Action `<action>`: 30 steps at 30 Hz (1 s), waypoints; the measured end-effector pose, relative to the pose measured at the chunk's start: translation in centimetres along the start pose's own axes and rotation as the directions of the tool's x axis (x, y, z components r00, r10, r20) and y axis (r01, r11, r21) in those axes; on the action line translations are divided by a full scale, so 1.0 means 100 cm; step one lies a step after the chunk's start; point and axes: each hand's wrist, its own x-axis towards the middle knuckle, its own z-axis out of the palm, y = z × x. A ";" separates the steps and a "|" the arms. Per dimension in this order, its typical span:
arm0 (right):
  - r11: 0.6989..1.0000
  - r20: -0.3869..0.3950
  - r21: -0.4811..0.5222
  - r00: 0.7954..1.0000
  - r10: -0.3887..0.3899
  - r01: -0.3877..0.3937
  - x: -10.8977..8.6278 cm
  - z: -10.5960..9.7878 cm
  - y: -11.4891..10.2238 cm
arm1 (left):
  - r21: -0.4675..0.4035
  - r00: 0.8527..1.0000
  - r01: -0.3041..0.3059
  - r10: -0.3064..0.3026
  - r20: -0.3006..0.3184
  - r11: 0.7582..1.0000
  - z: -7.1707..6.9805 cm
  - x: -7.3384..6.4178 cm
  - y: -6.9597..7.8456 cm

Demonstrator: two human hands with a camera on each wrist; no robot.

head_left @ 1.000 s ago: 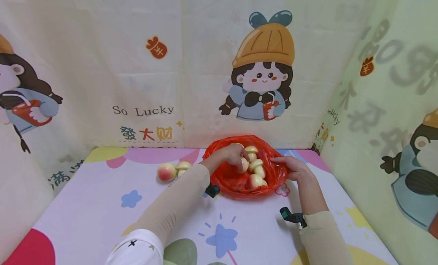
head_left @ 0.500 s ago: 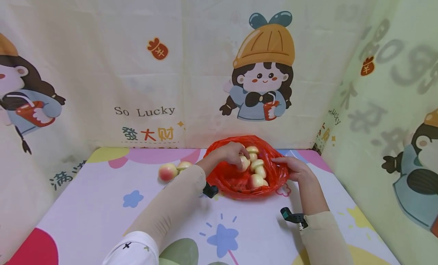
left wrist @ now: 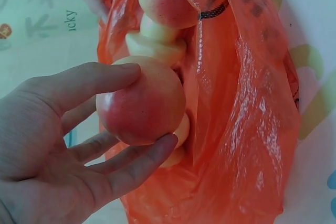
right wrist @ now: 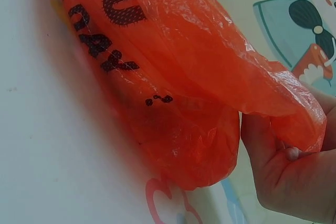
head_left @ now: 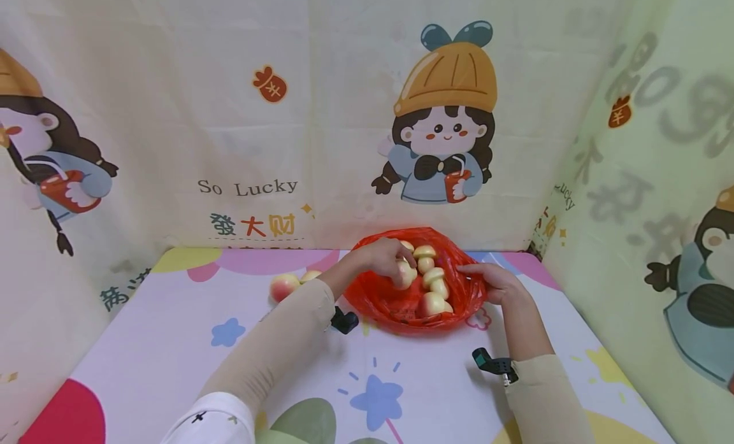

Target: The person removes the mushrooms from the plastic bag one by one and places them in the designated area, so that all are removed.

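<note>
A red plastic bag (head_left: 395, 318) lies open on the table near the back wall. My left hand (head_left: 383, 258) is over the left part of its opening. In the left wrist view, the thumb and fingers hold a round red-and-yellow peach (left wrist: 144, 103) from its sides. Pale yellow mushrooms (head_left: 434, 282) and another peach (head_left: 431, 304) lie in the bag. At the bag's right side, my right hand (head_left: 497, 283) grips its rim, with the red film (right wrist: 299, 121) between thumb and fingers. Some of the right fingers are hidden behind the plastic.
Left of the bag, a peach (head_left: 283, 286) and a pale yellow mushroom (head_left: 310, 276) rest on the patterned tablecloth (head_left: 321, 380), the mushroom partly behind my left sleeve. Printed cloth walls (head_left: 332, 144) stand behind and at both sides.
The left hand and forearm have shifted slightly left relative to the bag, with the peach still held. The right hand keeps its grip on the rim. The head view has turned slightly left.
</note>
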 end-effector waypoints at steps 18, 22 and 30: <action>1.000 -0.019 0.022 1.000 0.004 -0.004 -0.001 0.000 0.002 | -0.104 0.998 -0.019 0.014 -0.055 0.994 -0.011 -0.033 -0.011; 1.000 -0.016 0.031 1.000 -0.002 0.002 0.000 -0.001 0.002 | -0.086 0.996 -0.035 0.028 -0.079 0.996 -0.016 -0.042 -0.014; 0.999 -0.012 0.043 1.000 -0.003 0.004 -0.001 -0.005 0.004 | -0.067 0.991 -0.035 0.027 -0.129 0.997 -0.025 -0.061 -0.025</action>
